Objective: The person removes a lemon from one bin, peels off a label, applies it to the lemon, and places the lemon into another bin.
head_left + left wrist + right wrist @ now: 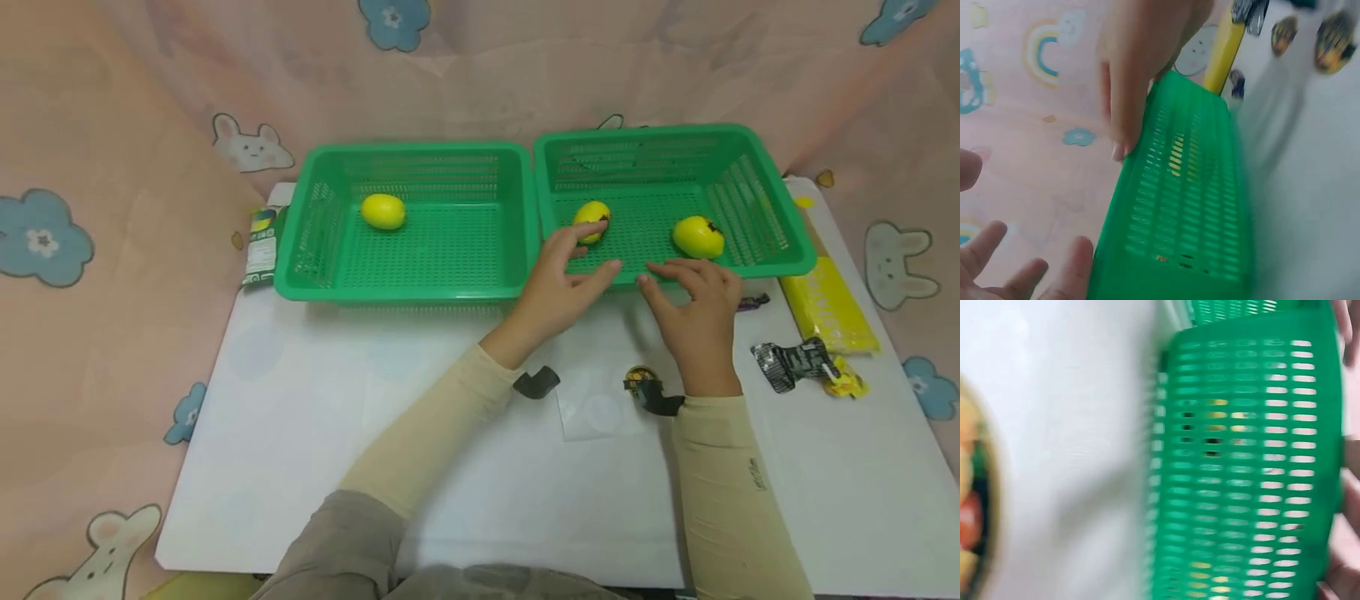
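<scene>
Two green plastic baskets stand side by side. In the head view, the right basket (630, 158) holds a yellow lemon (592, 212) and another lemon (698, 238), both with dark marks. A plain yellow lemon (383, 212) lies in the left basket (405, 292). My left hand (558, 279), fingers spread, reaches over the right basket's front left corner; one finger overlaps the nearer lemon. My right hand (697, 321) is at that basket's front rim, its fingers over the edge below the right lemon. In the left wrist view, the left fingers (1072, 275) hold nothing.
A green snack packet (262, 250) lies at the left. On the right are a yellow packet (828, 308), a black wrapped sweet (791, 362), a yellow sweet (847, 379) and a small purple wrapper (752, 302). A round patterned piece (641, 377) lies near my right wrist.
</scene>
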{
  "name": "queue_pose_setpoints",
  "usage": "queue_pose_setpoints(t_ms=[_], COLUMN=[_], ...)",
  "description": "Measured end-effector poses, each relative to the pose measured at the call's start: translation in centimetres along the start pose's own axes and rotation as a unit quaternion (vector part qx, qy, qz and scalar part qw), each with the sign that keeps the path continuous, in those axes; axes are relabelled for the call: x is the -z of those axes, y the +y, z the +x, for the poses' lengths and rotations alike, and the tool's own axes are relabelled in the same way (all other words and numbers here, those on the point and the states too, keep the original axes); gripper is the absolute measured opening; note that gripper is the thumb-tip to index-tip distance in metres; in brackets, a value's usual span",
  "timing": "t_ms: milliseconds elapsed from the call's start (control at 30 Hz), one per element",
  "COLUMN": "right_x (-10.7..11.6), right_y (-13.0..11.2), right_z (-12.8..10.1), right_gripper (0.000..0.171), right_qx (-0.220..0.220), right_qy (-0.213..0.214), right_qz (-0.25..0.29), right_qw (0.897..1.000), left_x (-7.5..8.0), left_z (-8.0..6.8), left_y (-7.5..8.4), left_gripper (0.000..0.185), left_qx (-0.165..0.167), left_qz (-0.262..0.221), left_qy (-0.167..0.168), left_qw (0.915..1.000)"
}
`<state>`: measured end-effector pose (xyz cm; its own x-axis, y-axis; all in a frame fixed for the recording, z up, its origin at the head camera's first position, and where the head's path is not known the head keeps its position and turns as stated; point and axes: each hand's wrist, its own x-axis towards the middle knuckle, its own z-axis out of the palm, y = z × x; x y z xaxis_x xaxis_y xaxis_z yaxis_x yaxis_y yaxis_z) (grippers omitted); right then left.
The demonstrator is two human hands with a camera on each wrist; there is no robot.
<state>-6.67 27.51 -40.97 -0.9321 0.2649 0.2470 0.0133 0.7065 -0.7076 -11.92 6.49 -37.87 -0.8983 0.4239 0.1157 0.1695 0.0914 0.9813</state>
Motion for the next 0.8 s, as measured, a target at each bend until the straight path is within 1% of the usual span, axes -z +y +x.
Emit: queue_pose_setpoints(t_ms=[33,133,200,300,400,500,600,700,800], right_x=[0.1,0.7,0.7,-0.5,-3.0,-6.2,-8.8,-10.2,-10.8], right_y=[-0.3,-1.6,-3.1,-5.8,-8.8,-11.3,-12.6,-13.1,-13.3], right_z=[0.1,0.7,1.1,1.7,1.6,0.8,-0.3,-1.2,-1.6], right_gripper=[0.038,0.044,0.046,0.046,0.043,0.042,0.040,0.034,0.030], right_qx=[-0.007,-0.027,-0.033,-0.007,0.046,0.093,0.120,0.131,0.135], right_qy=[-0.004,-0.011,-0.017,-0.036,-0.072,-0.114,-0.145,-0.146,-0.138], right_qz=[-0.003,-0.010,0.000,0.025,0.049,0.040,0.015,-0.012,-0.020], right_qw=[1.000,1.000,0.999,0.999,0.995,0.988,0.982,0.981,0.981], left_x=[0.2,1.1,1.8,3.1,4.5,5.8,7.2,8.5,10.4], left_z=[-1.1,-4.3,-6.3,-8.9,-10.8,-12.0,-12.6,-12.8,-12.4], left_y=[-0.2,-1.1,-1.8,-2.8,-3.5,-4.0,-4.3,-4.2,-3.6], left_gripper=[0.052,0.045,0.040,0.034,0.032,0.031,0.029,0.030,0.030], left_qx=[-0.007,-0.021,-0.024,-0.027,-0.022,-0.019,-0.022,-0.029,-0.034], left_qz=[-0.013,-0.031,-0.037,-0.046,-0.051,-0.048,-0.045,-0.045,-0.039], left_qy=[0.007,0.030,0.049,0.082,0.115,0.143,0.163,0.179,0.203], left_qw=[0.9999,0.9989,0.9978,0.9952,0.9918,0.9884,0.9853,0.9823,0.9778])
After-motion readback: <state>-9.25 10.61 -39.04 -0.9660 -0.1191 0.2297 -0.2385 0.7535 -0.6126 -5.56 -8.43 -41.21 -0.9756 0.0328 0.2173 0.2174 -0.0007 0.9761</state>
